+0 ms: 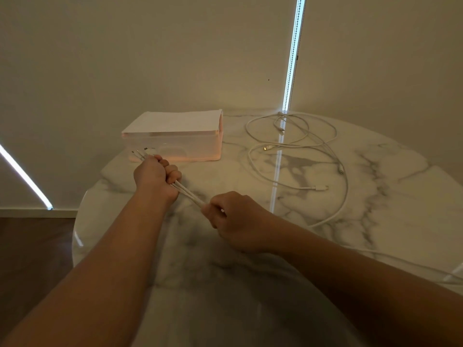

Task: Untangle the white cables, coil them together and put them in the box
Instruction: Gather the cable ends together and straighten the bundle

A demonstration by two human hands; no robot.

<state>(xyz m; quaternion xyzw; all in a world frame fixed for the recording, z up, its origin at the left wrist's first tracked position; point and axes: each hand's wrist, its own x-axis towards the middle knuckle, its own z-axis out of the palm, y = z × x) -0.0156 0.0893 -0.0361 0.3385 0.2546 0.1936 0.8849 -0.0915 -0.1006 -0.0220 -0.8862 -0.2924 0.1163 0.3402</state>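
Head view: left grip [156, 175] clenching the white cables [190, 195] just in front of the box [175, 139], plugs pointing at it. Right grip [235, 219] pinching the same bundle, its axis running diagonally away from the box. Slack loops [310, 188] lying right of the box on the bench [225, 271], nearer the right grip.

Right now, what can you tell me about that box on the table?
The box is a low rectangular bin, apparently translucent plastic, glowing pink, with a flat white top over it and an arched recess in its front. It sits upright on the marble table, toward its far left edge. The left hand grips white cables, their plugs poking out just before its front; whether they touch it is unclear.
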